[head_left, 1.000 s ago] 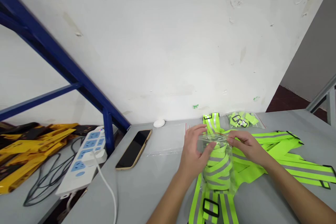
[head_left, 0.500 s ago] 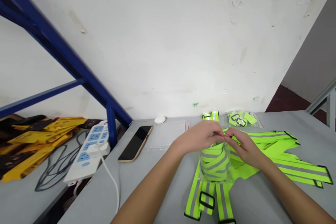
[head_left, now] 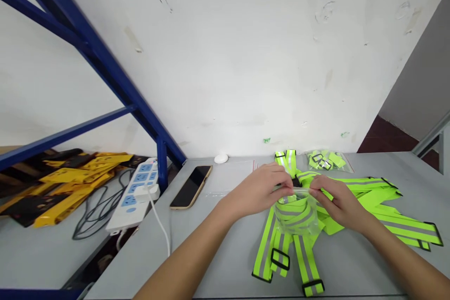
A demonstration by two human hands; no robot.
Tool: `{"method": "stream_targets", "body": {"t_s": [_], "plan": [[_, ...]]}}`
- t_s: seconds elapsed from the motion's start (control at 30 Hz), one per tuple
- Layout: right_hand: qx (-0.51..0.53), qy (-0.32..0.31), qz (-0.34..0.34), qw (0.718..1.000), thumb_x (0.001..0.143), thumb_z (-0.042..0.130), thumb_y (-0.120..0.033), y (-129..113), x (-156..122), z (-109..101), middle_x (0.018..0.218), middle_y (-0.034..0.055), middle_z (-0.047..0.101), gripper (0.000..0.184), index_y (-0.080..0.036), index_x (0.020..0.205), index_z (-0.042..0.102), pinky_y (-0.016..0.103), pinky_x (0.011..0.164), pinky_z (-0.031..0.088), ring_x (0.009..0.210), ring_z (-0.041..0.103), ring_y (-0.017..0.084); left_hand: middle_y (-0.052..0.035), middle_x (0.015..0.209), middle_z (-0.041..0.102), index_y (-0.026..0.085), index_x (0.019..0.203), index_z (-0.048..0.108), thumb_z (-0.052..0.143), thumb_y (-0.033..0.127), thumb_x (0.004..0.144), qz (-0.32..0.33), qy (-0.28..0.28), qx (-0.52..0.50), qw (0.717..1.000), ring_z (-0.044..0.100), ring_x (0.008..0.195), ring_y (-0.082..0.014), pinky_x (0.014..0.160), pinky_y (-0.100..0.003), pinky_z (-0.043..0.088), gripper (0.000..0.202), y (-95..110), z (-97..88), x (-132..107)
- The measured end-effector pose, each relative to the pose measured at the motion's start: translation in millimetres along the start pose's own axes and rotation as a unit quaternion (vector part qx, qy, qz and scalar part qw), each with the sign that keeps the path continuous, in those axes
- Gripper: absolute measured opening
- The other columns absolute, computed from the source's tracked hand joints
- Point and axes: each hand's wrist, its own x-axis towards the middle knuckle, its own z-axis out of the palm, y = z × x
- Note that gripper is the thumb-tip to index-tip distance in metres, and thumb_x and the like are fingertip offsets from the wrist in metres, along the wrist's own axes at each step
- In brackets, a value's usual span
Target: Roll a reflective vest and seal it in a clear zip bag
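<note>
The left hand (head_left: 269, 188) and right hand (head_left: 335, 197) are pinching the mouth (head_left: 301, 191) of a clear bag (head_left: 312, 222) from opposite sides, thumbs and fingers closing on its edge. The bag is holding a coiled strap (head_left: 293, 212) and is sitting over loose straps (head_left: 378, 202) on the table (head_left: 232, 272). Good technique is probably calling for even pressure along a level edge, with the coil lying well below and no fabric catching between the films. Farther out, a second bag (head_left: 326, 160) is lying near the wall (head_left: 246, 79), and a phone (head_left: 191, 187) is resting well apart, on the left. Fingers are hiding both ends of the mouth; whether it is sealing cannot be told. Plastic is blurring the coil's outline, flat sheets (head_left: 230, 177) beyond the left forearm (head_left: 197, 248) are barely showing, and the frame is cutting off that forearm.
</note>
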Motion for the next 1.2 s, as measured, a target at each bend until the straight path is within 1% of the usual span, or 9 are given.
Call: {"method": "stream_targets", "body": {"t_s": [0.17, 0.3, 0.4, 0.47, 0.53, 0.67, 0.9, 1.07, 1.2], "plan": [[-0.057, -0.028, -0.002, 0.998, 0.096, 0.049, -0.038, -11, 1, -13, 0.075, 0.0020, 0.058, 0.020, -0.023, 0.083, 0.054, 0.031, 0.067, 0.040, 0.071, 0.053, 0.017, -0.0045, 0.082, 0.063, 0.020, 0.085, 0.065, 0.044, 0.024, 0.096, 0.023, 0.016, 0.079, 0.996, 0.056, 0.078, -0.0191, 0.072, -0.029, 0.041, 0.024, 8, 8.5, -9], [-0.089, -0.046, -0.063, 0.993, 0.097, 0.048, -0.035, -29, 7, -20, 0.074, 0.0014, 0.060, 0.021, -0.023, 0.081, 0.055, 0.032, 0.070, 0.039, 0.070, 0.053, 0.017, -0.0048, 0.082, 0.063, 0.021, 0.087, 0.067, 0.045, 0.029, 0.097, 0.057, 0.029, 0.098, 0.993, 0.056, 0.082, -0.0203, 0.077, -0.032, 0.041, 0.025, 22, 1.2, -5], [-0.077, -0.026, -0.091, 0.993, 0.098, 0.045, -0.032, -35, 6, -21, 0.066, 0.0001, 0.056, 0.028, -0.022, 0.073, 0.053, 0.031, 0.067, 0.037, 0.064, 0.048, 0.015, -0.0039, 0.083, 0.064, 0.021, 0.085, 0.065, 0.049, 0.030, 0.096, 0.068, 0.028, 0.072, 0.995, 0.056, 0.084, -0.0197, 0.079, -0.032, 0.041, 0.021, 23, -0.5, -3], [-0.059, -0.009, -0.059, 0.996, 0.096, 0.049, -0.035, -35, 1, -20, 0.061, -0.0010, 0.051, 0.030, -0.022, 0.070, 0.053, 0.029, 0.061, 0.035, 0.060, 0.045, 0.014, -0.0035, 0.083, 0.063, 0.021, 0.083, 0.063, 0.051, 0.031, 0.096, 0.066, 0.040, 0.044, 0.996, 0.055, 0.084, -0.0191, 0.077, -0.030, 0.041, 0.020, 19, 5.4, -4], [-0.019, 0.006, 0.002, 1.000, 0.094, 0.052, -0.041, -35, -7, -17, 0.058, -0.0022, 0.047, 0.033, -0.021, 0.067, 0.053, 0.027, 0.054, 0.031, 0.056, 0.041, 0.013, -0.0034, 0.081, 0.063, 0.020, 0.082, 0.061, 0.050, 0.032, 0.096, 0.069, 0.066, 0.022, 0.995, 0.055, 0.084, -0.0186, 0.075, -0.029, 0.041, 0.021, 13, 14.9, -8], [0.077, 0.039, 0.111, 0.990, 0.091, 0.054, -0.048, -41, -29, -9, 0.056, -0.0036, 0.042, 0.039, -0.020, 0.065, 0.051, 0.025, 0.047, 0.024, 0.051, 0.034, 0.011, -0.0017, 0.075, 0.060, 0.019, 0.078, 0.056, 0.052, 0.035, 0.096, 0.077, 0.114, -0.001, 0.990, 0.053, 0.077, -0.0167, 0.068, -0.027, 0.039, 0.025, 9, 30.2, -21], [0.107, 0.035, 0.175, 0.978, 0.089, 0.056, -0.047, -47, -60, -9, 0.056, -0.0042, 0.039, 0.041, -0.019, 0.062, 0.046, 0.025, 0.050, 0.023, 0.054, 0.033, 0.011, 0.0000, 0.068, 0.055, 0.018, 0.070, 0.050, 0.052, 0.044, 0.094, 0.052, 0.110, -0.015, 0.992, 0.049, 0.069, -0.0143, 0.060, -0.024, 0.036, 0.035, 10, 38.3, -36], [0.151, 0.064, 0.197, 0.967, 0.087, 0.059, -0.049, -38, -59, -19, 0.058, -0.0048, 0.038, 0.041, -0.020, 0.062, 0.045, 0.025, 0.052, 0.023, 0.055, 0.032, 0.011, 0.0013, 0.063, 0.049, 0.018, 0.065, 0.048, 0.049, 0.054, 0.092, 0.044, 0.121, -0.010, 0.992, 0.046, 0.063, -0.0136, 0.058, -0.025, 0.034, 0.045, 5, 42.4, -21], [0.248, 0.120, 0.219, 0.936, 0.083, 0.065, -0.050, -18, -48, -31, 0.059, -0.0059, 0.036, 0.041, -0.019, 0.065, 0.046, 0.023, 0.050, 0.024, 0.054, 0.031, 0.009, 0.0026, 0.059, 0.046, 0.018, 0.059, 0.045, 0.051, 0.056, 0.089, -0.017, 0.145, -0.063, 0.987, 0.046, 0.058, -0.0125, 0.054, -0.024, 0.033, 0.049, -3, 43.3, 14]]}}
